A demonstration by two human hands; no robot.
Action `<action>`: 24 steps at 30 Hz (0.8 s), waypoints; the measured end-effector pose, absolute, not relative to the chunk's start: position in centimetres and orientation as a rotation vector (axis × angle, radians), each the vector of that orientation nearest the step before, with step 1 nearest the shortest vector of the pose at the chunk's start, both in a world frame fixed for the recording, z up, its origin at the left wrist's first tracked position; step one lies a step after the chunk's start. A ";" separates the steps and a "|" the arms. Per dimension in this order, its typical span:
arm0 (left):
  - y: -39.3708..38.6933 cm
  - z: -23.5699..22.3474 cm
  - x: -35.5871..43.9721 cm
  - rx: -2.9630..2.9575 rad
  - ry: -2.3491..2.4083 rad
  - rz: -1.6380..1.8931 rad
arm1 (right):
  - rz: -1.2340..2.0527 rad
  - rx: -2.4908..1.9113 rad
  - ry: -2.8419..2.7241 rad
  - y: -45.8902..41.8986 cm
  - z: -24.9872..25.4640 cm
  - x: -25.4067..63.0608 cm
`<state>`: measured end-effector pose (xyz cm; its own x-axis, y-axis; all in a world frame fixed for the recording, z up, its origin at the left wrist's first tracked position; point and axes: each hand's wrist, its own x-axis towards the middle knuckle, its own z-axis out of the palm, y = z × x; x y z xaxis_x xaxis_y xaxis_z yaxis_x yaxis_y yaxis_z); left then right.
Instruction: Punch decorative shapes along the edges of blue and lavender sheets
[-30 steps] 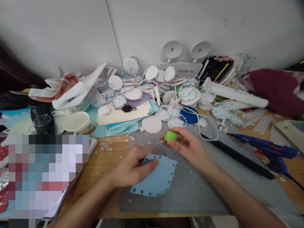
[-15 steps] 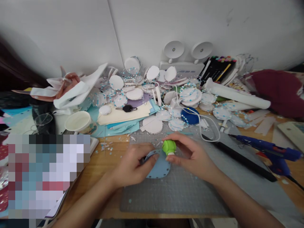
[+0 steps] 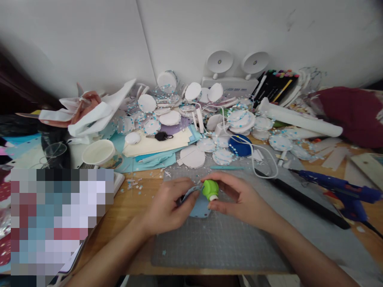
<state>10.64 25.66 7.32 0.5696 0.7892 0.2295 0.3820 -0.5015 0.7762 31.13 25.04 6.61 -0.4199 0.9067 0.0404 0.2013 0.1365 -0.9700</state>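
My left hand (image 3: 172,207) is closed on a light blue piece of paper (image 3: 200,211), pinching it between thumb and fingers. The paper has rounded edges with small punched holes along them, and its left part is hidden behind the hand. A bright green craft punch (image 3: 211,188) with a white lower end is gripped between the thumb and fingers of my right hand (image 3: 243,195). It is tilted against the upper right edge of the paper. Both hands are above a grey gridded cutting mat (image 3: 215,249).
White discs (image 3: 193,156) with blue star trim are heaped along the back. A blue glue gun (image 3: 338,183) and a long black bar (image 3: 311,203) lie on the right. At left stand a paper bowl (image 3: 98,153) and a blurred-out screen (image 3: 60,223). A white cable (image 3: 277,169) loops behind my right hand.
The green punch has shifted slightly left and tilted, with its white end swinging to the lower right. The blue paper has turned in my left hand, and less of it shows.
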 end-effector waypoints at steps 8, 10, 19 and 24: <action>25.7 6.9 10.7 2.138 0.904 0.745 | 1.410 -1.112 -1.732 25.0 6.5 31.1; 25.7 6.8 10.7 2.151 0.902 0.737 | 1.362 -1.117 -1.767 24.9 6.4 31.0; 25.8 7.3 10.5 2.109 0.983 0.652 | 1.112 -1.142 -1.920 24.7 6.2 30.6; 25.9 7.4 10.5 2.121 1.004 0.464 | 1.108 -1.130 -1.967 24.6 6.4 30.1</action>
